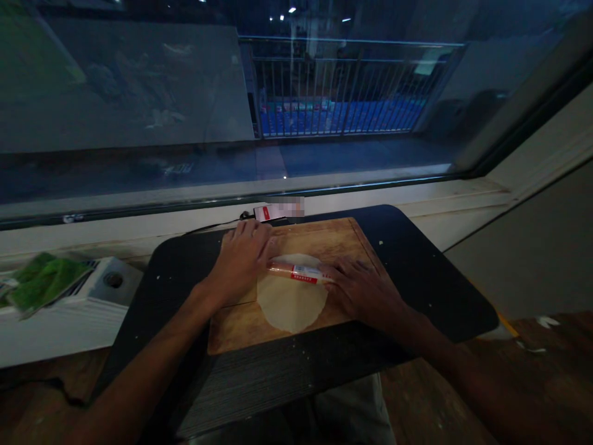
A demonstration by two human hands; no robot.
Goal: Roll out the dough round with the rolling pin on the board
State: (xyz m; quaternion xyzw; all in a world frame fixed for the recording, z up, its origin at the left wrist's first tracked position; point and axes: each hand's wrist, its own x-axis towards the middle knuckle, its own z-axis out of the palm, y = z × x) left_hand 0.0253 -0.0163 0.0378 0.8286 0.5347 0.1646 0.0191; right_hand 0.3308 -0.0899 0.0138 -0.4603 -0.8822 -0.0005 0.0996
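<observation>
A flat round of pale dough [291, 303] lies on a wooden cutting board [345, 238]. Across its far part lies a thin rolling pin [296, 272] with a white and red label. My left hand [241, 259] rests flat on the pin's left end, fingers stretched forward. My right hand [361, 287] lies flat on the pin's right end, fingers pointing left. Both hands press down on the pin with open palms.
The board sits on a dark table [417, 272] speckled with flour, against a windowsill. A red and white packet [273, 212] lies behind the board. A white radiator-like unit [83, 303] with a green cloth [44, 278] stands left. Wooden floor shows right.
</observation>
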